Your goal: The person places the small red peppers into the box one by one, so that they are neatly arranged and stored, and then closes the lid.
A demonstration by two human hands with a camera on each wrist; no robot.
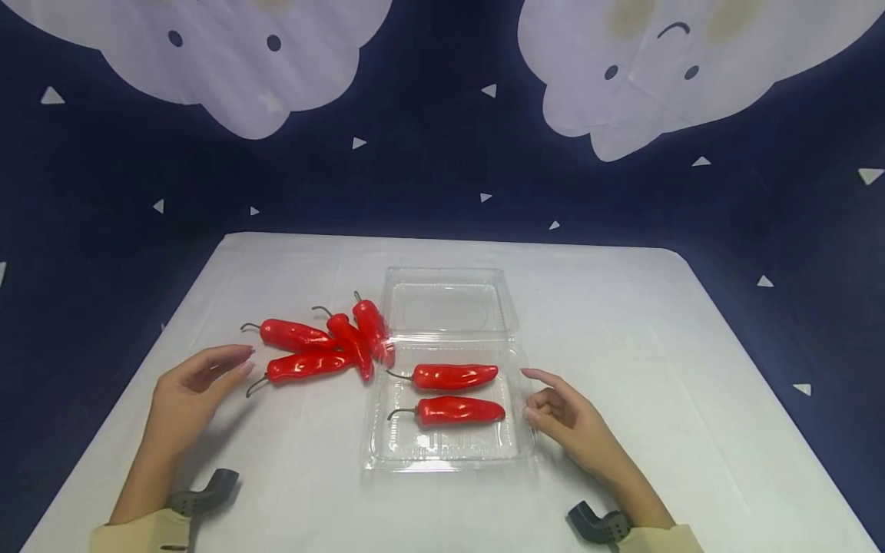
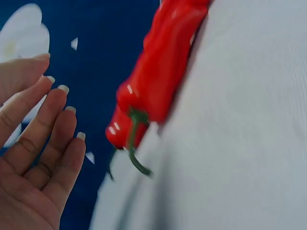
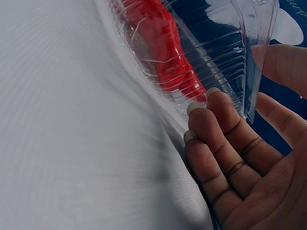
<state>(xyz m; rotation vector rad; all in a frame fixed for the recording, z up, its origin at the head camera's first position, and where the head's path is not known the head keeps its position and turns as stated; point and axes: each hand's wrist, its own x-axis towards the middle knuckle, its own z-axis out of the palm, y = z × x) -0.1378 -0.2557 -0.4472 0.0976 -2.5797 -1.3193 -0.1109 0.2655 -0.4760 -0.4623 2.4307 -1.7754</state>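
Two red chili peppers (image 1: 455, 377) lie side by side in the base of a clear plastic clamshell container (image 1: 442, 453), stems to the left. Its lid (image 1: 442, 307) is folded back, away from the person. My right hand (image 1: 570, 422) holds the container's right rim, thumb over the edge and curled fingers against the outer wall (image 3: 225, 72). To the left, several more red chili peppers (image 1: 297, 336) lie in a loose pile. My left hand (image 1: 190, 392) hovers beside the nearest pepper's green stem (image 2: 136, 148), thumb and fingers parted and nothing between them.
A white cloth covers the table (image 1: 622, 322). Behind it hangs a dark blue backdrop (image 1: 429, 169) with white clouds and small triangles. Dark wrist-worn devices (image 1: 207, 491) sit at both cuffs. One loose pepper's tip overlaps the container's left edge in the head view.
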